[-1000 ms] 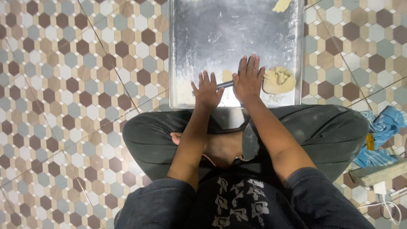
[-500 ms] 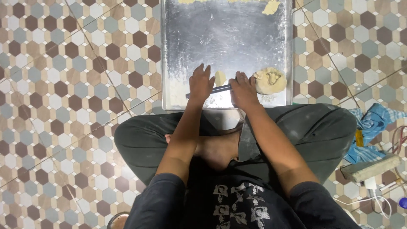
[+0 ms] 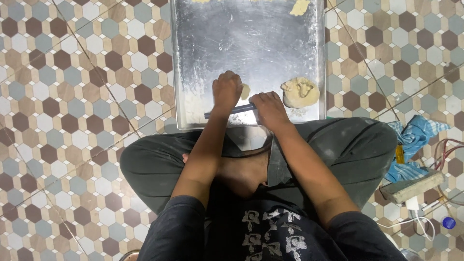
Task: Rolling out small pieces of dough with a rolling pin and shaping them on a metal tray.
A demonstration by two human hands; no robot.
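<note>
I sit cross-legged on a tiled floor behind a large metal tray (image 3: 251, 43). My left hand (image 3: 226, 89) and my right hand (image 3: 267, 107) both press down on a thin dark rolling rod (image 3: 237, 110) near the tray's front edge. A small pale piece of dough (image 3: 245, 91) lies between my hands, partly hidden under them. A bigger lump of dough (image 3: 300, 92) rests on the tray just right of my right hand. Both hands are curled over the rod.
Another scrap of dough (image 3: 299, 7) lies at the tray's far right corner. On the floor to my right are a blue cloth (image 3: 415, 140), a long pale block (image 3: 413, 187), white cable (image 3: 415, 220) and a small blue cap (image 3: 448, 223).
My hands have drawn back toward me along the tray with the rod, and the fingers went from stretched flat to curled over it.
</note>
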